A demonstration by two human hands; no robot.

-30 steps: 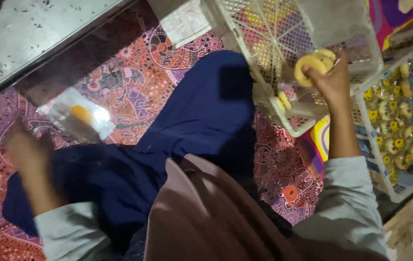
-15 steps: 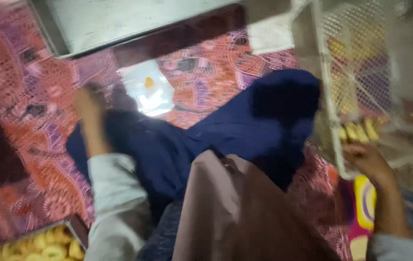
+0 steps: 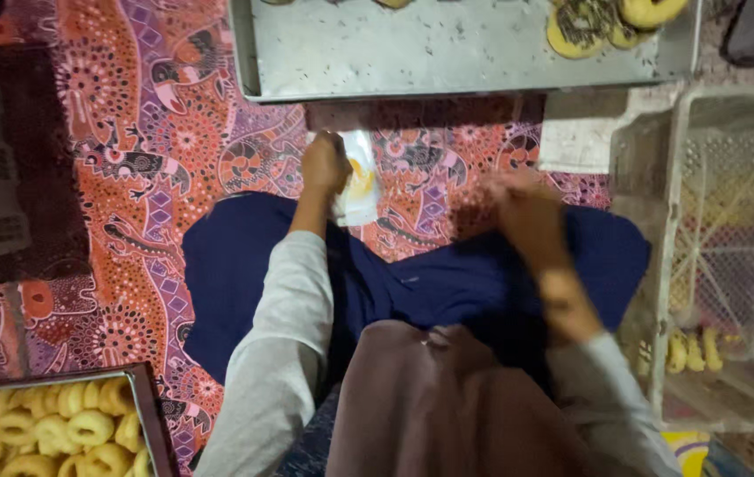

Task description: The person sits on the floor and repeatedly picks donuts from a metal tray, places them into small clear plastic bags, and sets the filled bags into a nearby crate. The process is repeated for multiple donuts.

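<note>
Left hand (image 3: 324, 165) is closed on the edge of a small clear plastic bag (image 3: 361, 181) that holds something yellow; the bag lies on the patterned red-and-purple mat (image 3: 143, 168), just in front of the dark blue cloth (image 3: 474, 274) that covers the person's lap. The fingers are curled around the near edge of the bag — a gripping hold, not a flat press.

Right hand (image 3: 527, 208) is over the blue cloth, to the right of the bag and apart from it. It is motion-blurred; whether its fingers are spread or curled cannot be told, and nothing can be made out in it.

Above the bag, just beyond it, sits a grey metal tray (image 3: 412, 53) with ring-shaped doughnuts (image 3: 611, 22) at its far right corner. A white wire-mesh crate (image 3: 721, 256) stands at the right, yellow pieces showing at its bottom. At lower left — a second tray (image 3: 143, 397) filled with pale ring doughnuts (image 3: 41, 428).
</note>
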